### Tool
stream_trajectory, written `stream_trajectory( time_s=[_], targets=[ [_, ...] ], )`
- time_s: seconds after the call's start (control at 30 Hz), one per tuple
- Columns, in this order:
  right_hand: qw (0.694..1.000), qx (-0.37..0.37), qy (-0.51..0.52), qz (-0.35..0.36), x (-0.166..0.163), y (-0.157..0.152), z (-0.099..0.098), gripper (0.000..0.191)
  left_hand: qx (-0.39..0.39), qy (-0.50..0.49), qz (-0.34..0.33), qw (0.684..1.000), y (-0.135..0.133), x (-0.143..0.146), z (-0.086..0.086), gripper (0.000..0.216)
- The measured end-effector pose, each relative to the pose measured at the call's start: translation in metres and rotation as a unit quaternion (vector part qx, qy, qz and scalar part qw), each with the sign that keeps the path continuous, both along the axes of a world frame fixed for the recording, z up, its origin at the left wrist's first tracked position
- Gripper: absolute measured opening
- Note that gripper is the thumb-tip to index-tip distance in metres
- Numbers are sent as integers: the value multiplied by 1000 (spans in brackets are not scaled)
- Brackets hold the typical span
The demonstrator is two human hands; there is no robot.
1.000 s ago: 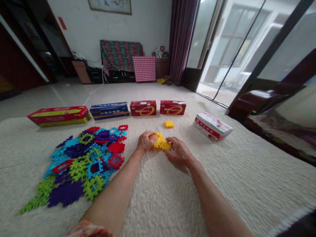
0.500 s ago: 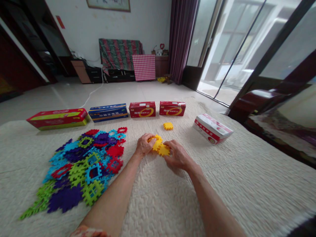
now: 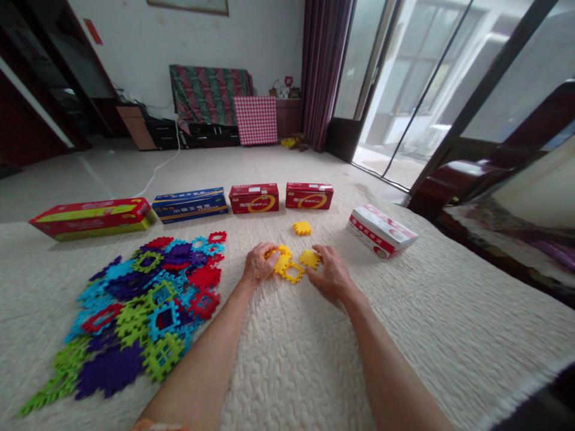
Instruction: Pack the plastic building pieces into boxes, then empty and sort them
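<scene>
Yellow notched plastic tiles point(image 3: 281, 263) lie in a small cluster on the quilted cover, with the fingers of my left hand point(image 3: 259, 263) closed on their left side. At the cluster's lower right is a hollow yellow tile frame point(image 3: 286, 276). My right hand point(image 3: 331, 276) pinches a solid yellow tile point(image 3: 309, 258), held just apart from the cluster. Farther back, some yellow tiles point(image 3: 302, 228), seemingly stacked, rest by themselves. Left of my arm spreads a heap of purple, green, blue and red notched tiles point(image 3: 110, 368).
Along the back of the cover point(image 3: 287, 371) stand a red-and-green box point(image 3: 94, 218), a blue box point(image 3: 191, 205) and two red boxes point(image 3: 254, 199) point(image 3: 309, 196). A white-and-red box point(image 3: 381, 230) sits at right. Beyond are a tiled floor and a glass door.
My right hand has moved the solid yellow tile up and right, away from the cluster, exposing the hollow frame. My left hand keeps its hold. The view has shifted slightly.
</scene>
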State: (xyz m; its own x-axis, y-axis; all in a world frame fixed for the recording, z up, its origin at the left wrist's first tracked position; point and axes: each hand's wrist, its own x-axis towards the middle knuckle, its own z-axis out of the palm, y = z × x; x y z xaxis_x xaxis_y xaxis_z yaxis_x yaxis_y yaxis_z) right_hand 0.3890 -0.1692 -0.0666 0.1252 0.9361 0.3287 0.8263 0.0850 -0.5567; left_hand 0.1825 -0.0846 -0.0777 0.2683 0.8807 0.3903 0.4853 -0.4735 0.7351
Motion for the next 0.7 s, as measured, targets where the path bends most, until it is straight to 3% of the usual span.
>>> stream_trajectory(
  time_s=[0.13,0.37,0.53,0.7],
  targets=[
    [999,-19,-37,-9,0,-2,1,43,-16,-39,23,999,2,-2,-4,26],
    [999,15,-35,-22,-5,-3,-3,40,-41,-79,185,979,31,-5,-6,32],
    [998,50,18,-31,-3,13,-3,36,-51,-97,178,978,43,-1,-6,30],
    [990,110,41,-83,-3,61,3,35,-80,-133,158,975,43,0,-12,31]
  ],
)
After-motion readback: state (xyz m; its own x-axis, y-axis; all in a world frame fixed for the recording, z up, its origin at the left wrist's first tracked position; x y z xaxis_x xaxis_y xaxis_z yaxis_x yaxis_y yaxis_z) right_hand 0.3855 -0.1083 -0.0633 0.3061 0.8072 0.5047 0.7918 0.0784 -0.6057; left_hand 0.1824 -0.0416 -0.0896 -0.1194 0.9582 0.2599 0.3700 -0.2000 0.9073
